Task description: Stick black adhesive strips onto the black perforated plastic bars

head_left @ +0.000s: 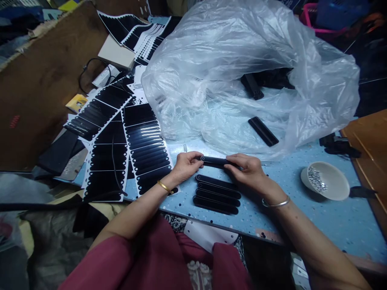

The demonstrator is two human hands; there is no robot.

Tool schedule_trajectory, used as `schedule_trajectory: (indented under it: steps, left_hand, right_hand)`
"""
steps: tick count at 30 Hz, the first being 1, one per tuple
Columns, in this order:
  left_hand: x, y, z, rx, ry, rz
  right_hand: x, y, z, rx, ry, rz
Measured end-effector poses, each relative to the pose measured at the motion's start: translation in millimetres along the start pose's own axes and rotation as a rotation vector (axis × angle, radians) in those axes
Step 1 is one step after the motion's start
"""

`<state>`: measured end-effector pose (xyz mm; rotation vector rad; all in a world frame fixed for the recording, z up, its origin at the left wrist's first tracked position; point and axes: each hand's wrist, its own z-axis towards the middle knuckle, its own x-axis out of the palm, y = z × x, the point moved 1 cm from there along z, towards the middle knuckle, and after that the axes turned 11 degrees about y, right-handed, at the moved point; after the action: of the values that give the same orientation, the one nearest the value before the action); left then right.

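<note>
Between my two hands, a black strip with rounded ends (214, 160) is held level just above the table. My left hand (186, 166) pinches its left end, where a small hole shows. The fingers and thumb of my right hand (247, 169) close on its right end. Right below lie several similar black strips (218, 193), stacked in a loose row near the table's front edge. To the left are white-backed sheets of black rounded strips (146, 145), nearest my left hand.
A big clear plastic bag (223, 52) spreads over the back, with black strips (263, 131) on its edge. A white bowl (335, 183) of small shiny metal pieces (317, 179) stands at right on the blue table (281, 229). A brown board (39, 84) rises at left.
</note>
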<state>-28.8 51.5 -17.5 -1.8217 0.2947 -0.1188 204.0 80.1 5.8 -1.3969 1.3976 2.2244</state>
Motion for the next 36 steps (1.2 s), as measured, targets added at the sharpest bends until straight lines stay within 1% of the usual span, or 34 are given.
schedule_trajectory:
  steps: [7, 12, 19, 22, 27, 30, 36]
  left_hand:
    - [-0.5, -6.7, -2.1, 0.008, 0.009, -0.058]
    - [2.3, -9.5, 0.4, -0.038, -0.049, -0.130]
    - [4.3, -10.2, 2.5, -0.046, -0.082, -0.128]
    - [3.9, -12.5, 1.8, -0.051, -0.085, -0.121]
    - [3.2, -12.4, 1.7, -0.050, -0.090, -0.114]
    - [3.4, -11.2, 2.4, -0.045, -0.083, -0.106]
    - [3.1, -8.2, 4.3, -0.049, -0.080, -0.107]
  right_hand:
    - [1.2, 0.5, 1.4, 0.017, 0.008, -0.002]
    - [1.3, -2.1, 1.0, 0.024, 0.003, 0.017]
    - [0.0, -8.8, -3.4, 0.048, 0.027, 0.078]
    - [2.0, -12.9, -6.0, 0.045, -0.004, 0.116]
    - [7.1, -20.2, -8.5, 0.106, -0.048, 0.232]
    - [8.2, -20.3, -9.5, 0.112, -0.058, 0.282]
    - [5.8, -15.1, -10.6, 0.089, -0.042, 0.226]
